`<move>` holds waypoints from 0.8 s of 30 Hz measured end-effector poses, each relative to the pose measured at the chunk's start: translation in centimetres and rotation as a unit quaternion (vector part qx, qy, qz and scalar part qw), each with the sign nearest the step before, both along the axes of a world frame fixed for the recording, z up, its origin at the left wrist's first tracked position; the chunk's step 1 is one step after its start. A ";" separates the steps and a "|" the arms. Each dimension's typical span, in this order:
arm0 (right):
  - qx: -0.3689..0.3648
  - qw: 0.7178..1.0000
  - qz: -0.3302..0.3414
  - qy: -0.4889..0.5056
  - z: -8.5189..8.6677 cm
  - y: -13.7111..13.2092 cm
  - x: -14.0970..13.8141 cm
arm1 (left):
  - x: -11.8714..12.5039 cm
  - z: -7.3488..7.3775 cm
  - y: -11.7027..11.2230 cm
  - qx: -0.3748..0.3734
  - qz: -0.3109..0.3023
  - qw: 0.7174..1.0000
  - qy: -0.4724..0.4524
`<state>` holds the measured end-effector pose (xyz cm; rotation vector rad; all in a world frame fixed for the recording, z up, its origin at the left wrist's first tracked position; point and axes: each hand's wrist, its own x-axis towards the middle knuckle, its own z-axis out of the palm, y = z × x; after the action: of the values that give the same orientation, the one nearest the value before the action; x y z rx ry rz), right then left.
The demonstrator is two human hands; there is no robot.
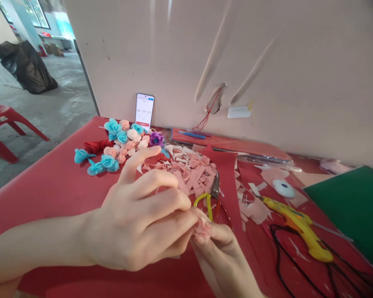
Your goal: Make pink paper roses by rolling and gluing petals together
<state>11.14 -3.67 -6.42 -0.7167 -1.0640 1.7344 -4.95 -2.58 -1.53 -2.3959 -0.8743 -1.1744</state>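
A small, light-pink crumpled paper flower (204, 229) is pinched between my two hands, low in the middle of the view. My left hand (149, 219) reaches in from the left and closes on the flower's left side, with its index finger lifted away. Coming from below, my right hand (219, 252) grips the flower between thumb and fingers. Its lower part is hidden by the fingers. Just behind the hands lies a yellow-handled cutting tool (209, 205), beside a heap of pink paper strips (194, 171).
Finished blue, peach and white paper flowers (122, 136) lie at the back left, before a phone (144, 109) showing a timer. A yellow glue gun (301, 225) with black cord rests right, near a white oval object (283, 188) and a green sheet (351, 207). A wall panel (174, 62) stands behind.
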 end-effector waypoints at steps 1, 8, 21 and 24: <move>-0.007 1.000 0.012 0.007 0.0 0.0 0.0 | 0.0 0.0 0.0 -0.003 0.001 1.000 0.001; -0.012 0.999 0.020 0.026 -0.1 -0.2 0.1 | 0.0 0.3 0.0 -0.009 -0.012 1.000 -0.003; 0.015 0.999 0.025 -0.014 0.0 -0.2 0.1 | -0.1 -0.1 -0.3 -0.014 -0.005 1.000 -0.013; 0.047 0.998 0.019 -0.048 0.0 -0.2 0.3 | -0.1 0.1 0.0 -0.020 -0.021 1.000 -0.007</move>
<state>11.41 -3.83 -6.44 -0.7305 -1.2240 1.6846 -5.02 -2.62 -1.44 -2.4512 -0.8646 -1.2025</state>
